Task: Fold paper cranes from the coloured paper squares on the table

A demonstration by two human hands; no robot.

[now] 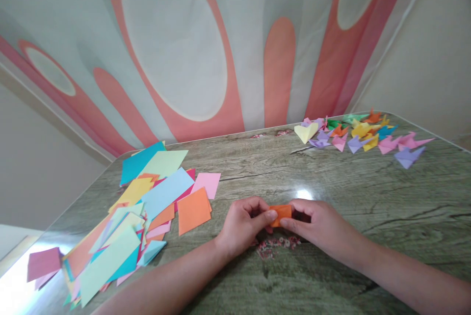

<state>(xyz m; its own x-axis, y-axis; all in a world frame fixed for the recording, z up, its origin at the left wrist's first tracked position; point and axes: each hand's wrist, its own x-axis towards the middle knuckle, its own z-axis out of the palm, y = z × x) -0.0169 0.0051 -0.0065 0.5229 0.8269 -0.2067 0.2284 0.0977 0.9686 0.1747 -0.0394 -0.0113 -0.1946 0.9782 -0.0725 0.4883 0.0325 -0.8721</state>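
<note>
Spanning the lower view: wood-grain table [250, 170]. Loose paper pile [167, 192] at 9 o'clock from the grip, folded paper figures [361, 130] at 1–2. Left hand [241, 222] pinches the 9 o'clock end of small orange paper [281, 211], right hand [324, 222] the 3 o'clock end. Paper sits between both hands' fingertips, thumbs over near face

On the tabletop [235, 163], a heap of paper sheets [165, 193] spreads from the far left corner down the left side. A small stack of sheets [44, 264] lies left of its near end, by the left edge. Folded paper figures [361, 130] crowd the far right corner. The wall hanging [172, 40] is behind the far edge.
</note>
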